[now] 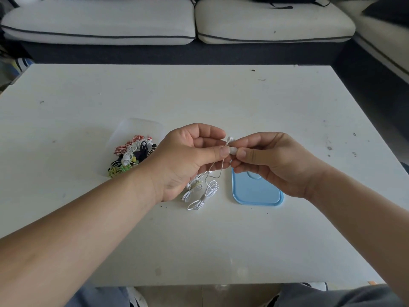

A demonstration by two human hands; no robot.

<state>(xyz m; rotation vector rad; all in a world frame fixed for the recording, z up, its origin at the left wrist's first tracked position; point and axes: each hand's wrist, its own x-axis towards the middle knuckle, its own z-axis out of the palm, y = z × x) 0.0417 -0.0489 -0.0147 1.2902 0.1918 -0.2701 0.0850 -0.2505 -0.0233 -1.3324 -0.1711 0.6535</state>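
Observation:
My left hand (190,156) and my right hand (272,160) meet above the middle of the white table (221,96). Between thumbs and fingers they pinch the white earbuds (230,145) of a wired earphone. Its thin cable hangs down to a bundled white coil (204,197) lying on the table below the hands. A second small white coil (193,187) lies beside it, partly hidden by my left palm.
A clear plastic container (137,138) left of my hands holds several coiled earphones in red, black, white and green. A light blue lid (256,191) lies flat under my right hand. Sofa cushions (99,21) stand beyond the table's far edge.

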